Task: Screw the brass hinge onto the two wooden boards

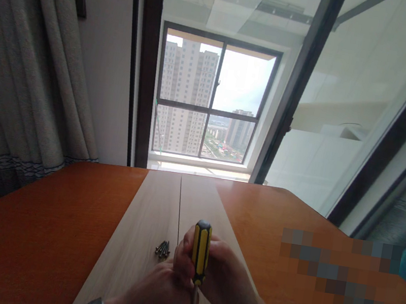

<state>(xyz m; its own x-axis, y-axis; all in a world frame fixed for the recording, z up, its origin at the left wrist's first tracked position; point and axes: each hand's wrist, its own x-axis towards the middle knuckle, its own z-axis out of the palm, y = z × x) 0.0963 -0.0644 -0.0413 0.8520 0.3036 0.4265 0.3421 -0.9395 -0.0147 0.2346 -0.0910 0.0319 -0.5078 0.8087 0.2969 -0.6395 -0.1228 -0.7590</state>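
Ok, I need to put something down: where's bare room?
Left: orange tabletop between curtain and pale panel. Also the panel's far end, beyond the screws. Crowded: around both hands, screwdriver and screws. The pixelated right patch can't be judged.

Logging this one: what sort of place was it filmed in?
Probably a room in a high-rise home: a grey curtain hangs at the left, a reddish-brown table fills the foreground, and the window ahead looks out from high up at tall buildings.
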